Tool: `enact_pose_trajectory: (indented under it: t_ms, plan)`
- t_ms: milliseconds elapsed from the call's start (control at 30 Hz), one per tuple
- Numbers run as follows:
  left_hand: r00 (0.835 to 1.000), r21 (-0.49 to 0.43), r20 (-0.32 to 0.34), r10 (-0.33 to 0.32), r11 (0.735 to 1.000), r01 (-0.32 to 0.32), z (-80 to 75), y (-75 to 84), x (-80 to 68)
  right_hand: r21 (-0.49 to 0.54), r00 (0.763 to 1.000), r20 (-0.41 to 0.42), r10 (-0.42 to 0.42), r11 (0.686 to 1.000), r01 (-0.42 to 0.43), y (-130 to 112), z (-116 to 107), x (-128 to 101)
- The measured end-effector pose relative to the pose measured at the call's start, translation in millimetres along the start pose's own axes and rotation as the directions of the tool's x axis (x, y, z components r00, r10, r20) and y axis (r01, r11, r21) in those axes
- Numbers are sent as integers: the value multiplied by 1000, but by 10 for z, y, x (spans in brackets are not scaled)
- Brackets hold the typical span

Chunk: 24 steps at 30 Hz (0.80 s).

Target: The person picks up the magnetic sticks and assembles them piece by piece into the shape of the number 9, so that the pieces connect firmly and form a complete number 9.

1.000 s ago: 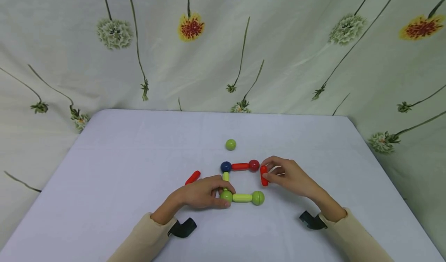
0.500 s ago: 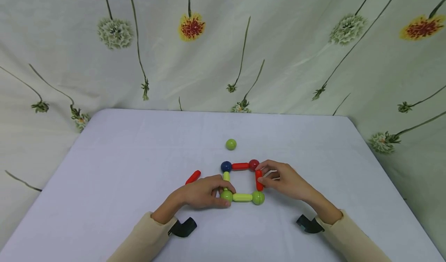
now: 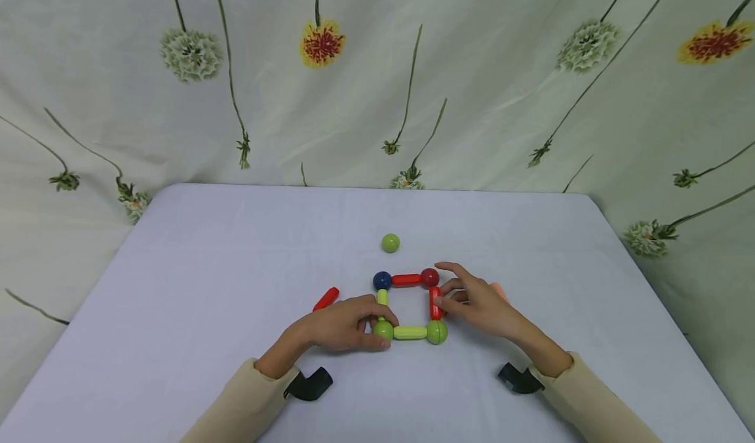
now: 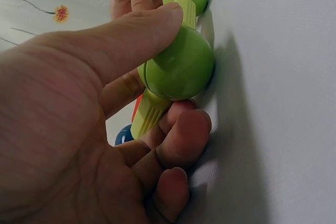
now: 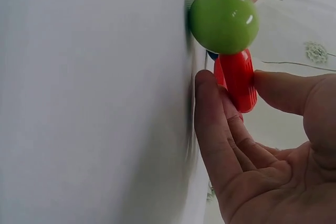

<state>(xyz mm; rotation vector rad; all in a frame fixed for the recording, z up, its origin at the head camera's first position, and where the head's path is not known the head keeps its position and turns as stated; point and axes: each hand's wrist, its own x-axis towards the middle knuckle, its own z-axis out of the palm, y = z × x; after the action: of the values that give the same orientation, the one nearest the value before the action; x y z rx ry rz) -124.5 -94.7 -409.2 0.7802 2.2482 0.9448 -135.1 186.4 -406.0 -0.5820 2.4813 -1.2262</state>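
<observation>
A four-sided frame of balls and short rods lies flat, with a blue ball (image 3: 382, 280), a red ball (image 3: 430, 277) and two green balls at its corners. My left hand (image 3: 354, 325) grips the near-left green ball (image 4: 181, 66), thumb on top and fingers curled under. Between thumb and fingers my right hand (image 3: 480, 305) pinches a red rod (image 5: 240, 80) on the frame's right side. One end meets the near-right green ball (image 5: 224, 19); the other sits right by the red ball. My right index finger stretches out close to the red ball.
On the white-covered table (image 3: 248, 233), a loose green ball (image 3: 390, 243) lies beyond the frame. A loose red rod (image 3: 326, 299) shows partly behind my left hand. Something orange (image 3: 500, 291) peeks out behind my right hand. A flowered cloth (image 3: 501, 102) hangs behind.
My right hand has moved left, bringing the red rod into line between the red and near-right green balls. Its index finger has lifted and straightened. My left hand stays put.
</observation>
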Motion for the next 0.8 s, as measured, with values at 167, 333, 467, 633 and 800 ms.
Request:
enact_pose_trajectory:
  t_ms: [167,333,467,633,800]
  plan:
    - [1000,-17,3,-2,1000,2,7,-4,-2,-20,1000,6,-5,1000,5,27,21,8]
    - [1000,-11,1,6,1000,-6,10,-12,2,9,1000,18,-1,1000,1,56,21,25]
    - [1000,-3,-4,10,1000,-10,8,-16,4,14,1000,12,5,1000,-5,20,21,22]
    - [1000,-3,-7,9,1000,-9,8,-15,2,12,1000,12,22,1000,-23,-110,15,-1]
    - [1000,-5,-9,14,1000,-14,4,-6,-8,2,1000,7,23,1000,-23,-71,26,10]
